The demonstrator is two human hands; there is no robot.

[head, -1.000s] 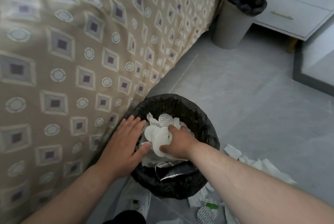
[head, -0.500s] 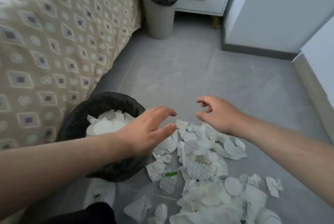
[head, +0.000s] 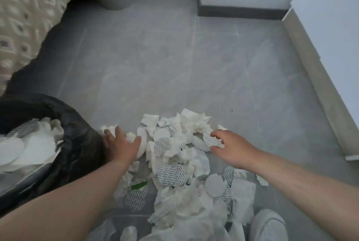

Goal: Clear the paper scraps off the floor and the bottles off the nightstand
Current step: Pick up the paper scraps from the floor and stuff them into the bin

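So the view has swung off the bed (head: 23,17) and down onto the grey floor (head: 174,65), which tells you the last load is done. A second ago both hands were stuffing white paper into the black-lined bin (head: 77,143), and that paper now sits in there, heaped near the rim. The bin is at the left, right beside the scraps (head: 174,163), and that pile is the real news: there's loads left, spread from the bin's side down to the shoe (head: 268,225) at the bottom edge. Both hands have dropped onto the far edge of it for another scoop. The left hand (head: 122,145) is palm down with its fingers spread flat on the scraps next to the bin, holding nothing. The right hand (head: 231,149) has its fingers curved, thumb and forefinger either side of a printed round scrap (head: 209,138). Honestly can't tell if it's pinching that yet or just closing in. My guess is several more handfuls before the floor's done, and the bottles aren't even in view.
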